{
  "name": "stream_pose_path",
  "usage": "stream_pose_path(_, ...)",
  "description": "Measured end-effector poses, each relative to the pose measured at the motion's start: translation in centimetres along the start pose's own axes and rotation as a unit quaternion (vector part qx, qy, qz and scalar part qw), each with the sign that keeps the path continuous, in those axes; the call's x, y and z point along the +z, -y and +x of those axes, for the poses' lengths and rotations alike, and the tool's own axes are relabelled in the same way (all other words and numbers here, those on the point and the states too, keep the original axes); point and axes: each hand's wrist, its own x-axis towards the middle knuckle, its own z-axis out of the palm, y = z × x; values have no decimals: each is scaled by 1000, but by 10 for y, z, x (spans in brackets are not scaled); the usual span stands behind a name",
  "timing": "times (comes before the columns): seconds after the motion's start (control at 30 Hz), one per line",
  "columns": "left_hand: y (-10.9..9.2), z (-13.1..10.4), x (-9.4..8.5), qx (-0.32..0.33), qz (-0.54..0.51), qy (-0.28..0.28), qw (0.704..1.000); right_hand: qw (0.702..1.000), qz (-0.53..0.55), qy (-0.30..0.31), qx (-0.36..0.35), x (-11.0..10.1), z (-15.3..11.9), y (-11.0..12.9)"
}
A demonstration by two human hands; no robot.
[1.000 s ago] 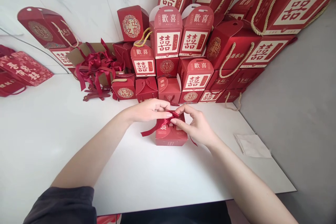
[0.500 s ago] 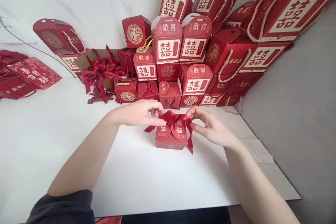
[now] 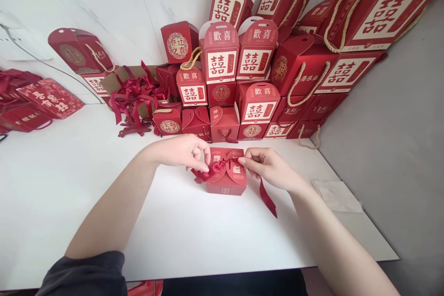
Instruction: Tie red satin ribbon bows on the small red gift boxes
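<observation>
Hiding some red ribbon (image 3: pixel 218 166): right hand (image 3: pixel 268 165)

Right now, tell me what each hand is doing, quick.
Left hand: fingers curled by the ribbon; whether it grips cannot be told.
Right hand: closed, pinching the ribbon.

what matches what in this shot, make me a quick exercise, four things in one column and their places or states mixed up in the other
Column one
1. Right hand
2. Nearest box
3. Loose ribbons
4. White sheet

Column two
A. Crossed on top by a red ribbon
B. Flat on the tabletop beside the grey wall
C. Pinching that same red ribbon
D. Draped over a brown carton

Right pairs: 1-C, 2-A, 3-D, 4-B
</observation>
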Motion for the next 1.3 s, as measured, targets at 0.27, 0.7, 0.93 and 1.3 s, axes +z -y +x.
stream_pose_path(0.27,6,5,4,64,24,25,997,999,-36,5,5,-4,2,-4)
stream_pose_path(0.7,47,23,-18,105,-73,132,983,996,54,67,33,-11,5,-14)
stream_pose_path(0.93,25,17,-13,252,-124,4,960,996,47,73,24,-10,6,-14)
stream_pose_path(1.3,22,53,21,240,-193,-53,950,994,72,82,22,-9,8,-15)
